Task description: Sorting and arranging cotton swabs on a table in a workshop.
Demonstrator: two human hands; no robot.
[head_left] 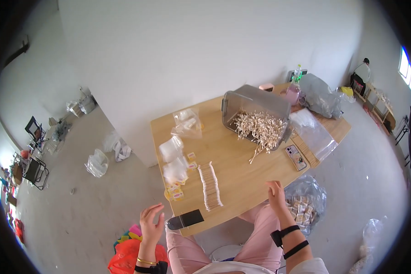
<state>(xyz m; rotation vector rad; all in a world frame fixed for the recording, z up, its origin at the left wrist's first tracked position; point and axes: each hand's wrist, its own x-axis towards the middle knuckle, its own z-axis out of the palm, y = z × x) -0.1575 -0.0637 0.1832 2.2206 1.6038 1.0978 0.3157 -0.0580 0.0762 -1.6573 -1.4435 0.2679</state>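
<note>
My left hand (151, 223) is raised off the table's near left corner, fingers apart and nothing visible in them. Beside it on the table lies a flat black rectangular piece (186, 219). Past the near edge, my right hand (276, 195) hovers with loosely bent fingers, and I see nothing held there. Between the hands, a long row of cotton swabs (209, 186) lies side by side on the wooden table (242, 171). A grey translucent bin (255, 98) rests tipped on its side, with a heap of loose cotton swabs (260, 130) spilling toward me.
Clear plastic bags (174, 170) and small yellow-and-white cards (174, 192) line the table's left side. A phone (296, 157) and clear sheets (313, 132) lie at right. On the floor stand a clear bag of small packs (303, 210) and a red bag (132, 255).
</note>
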